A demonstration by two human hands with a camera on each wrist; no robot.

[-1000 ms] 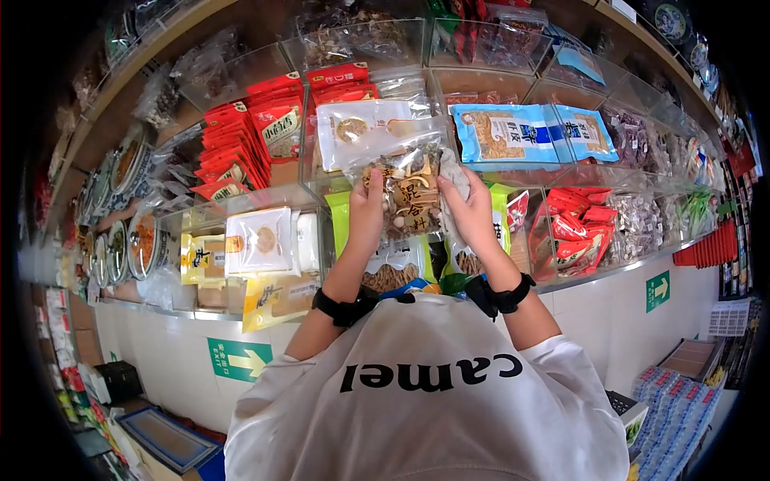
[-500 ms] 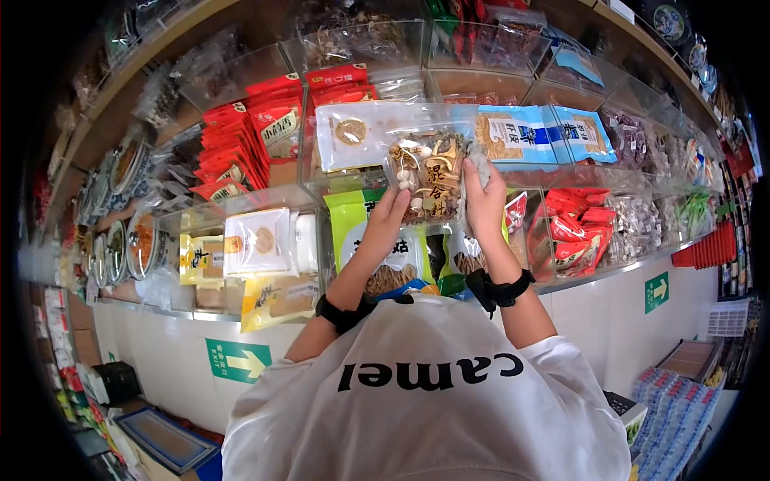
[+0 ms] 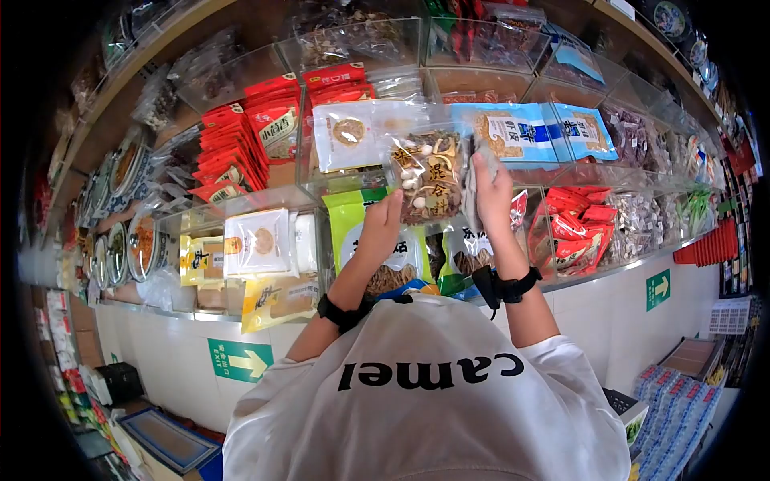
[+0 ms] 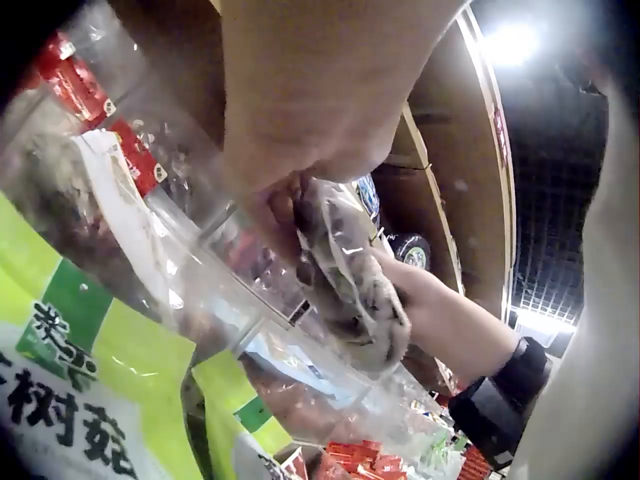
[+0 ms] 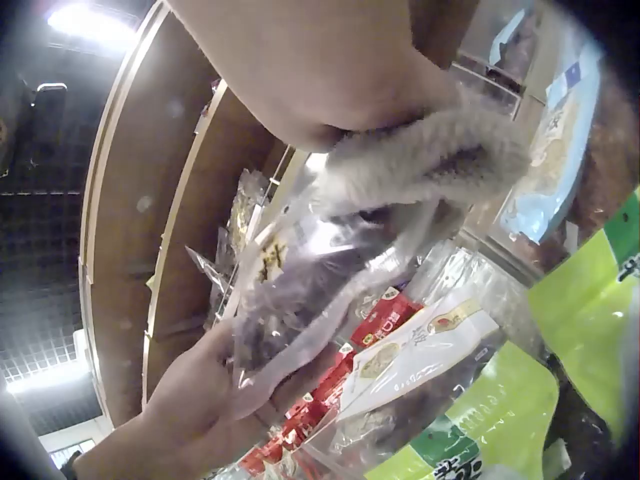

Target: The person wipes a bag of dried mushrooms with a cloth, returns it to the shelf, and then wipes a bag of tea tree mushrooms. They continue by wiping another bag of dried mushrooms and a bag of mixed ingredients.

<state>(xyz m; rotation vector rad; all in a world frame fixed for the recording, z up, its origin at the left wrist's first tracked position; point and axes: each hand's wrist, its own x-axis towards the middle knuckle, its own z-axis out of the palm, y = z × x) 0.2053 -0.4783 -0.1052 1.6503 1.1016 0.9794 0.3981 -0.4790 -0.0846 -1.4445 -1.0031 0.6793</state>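
Observation:
A clear plastic bag of mixed dried goods [image 3: 425, 178], printed with dark characters, is held up over the display bins. My left hand [image 3: 380, 228] pinches its lower left edge, thumb and fingers on either side, as the right wrist view also shows. At the bag's right edge my right hand [image 3: 492, 196] grips a fluffy grey cloth [image 5: 430, 160], which lies against the plastic. White round pieces and brownish slices show through the bag's front. In the left wrist view the palm hides much of the bag.
Clear-walled bins hold red packets [image 3: 233, 148], a white packet [image 3: 349, 132], blue packets [image 3: 513, 132] and green mushroom bags [image 3: 389, 248] just beneath my hands. Round bowls [image 3: 144, 240] stand at the left. The counter's metal edge [image 3: 585, 276] runs in front of me.
The bag has moved right and slightly down, with both hands following. It has since turned a little, and the right hand with the cloth has shifted outward along its right edge.

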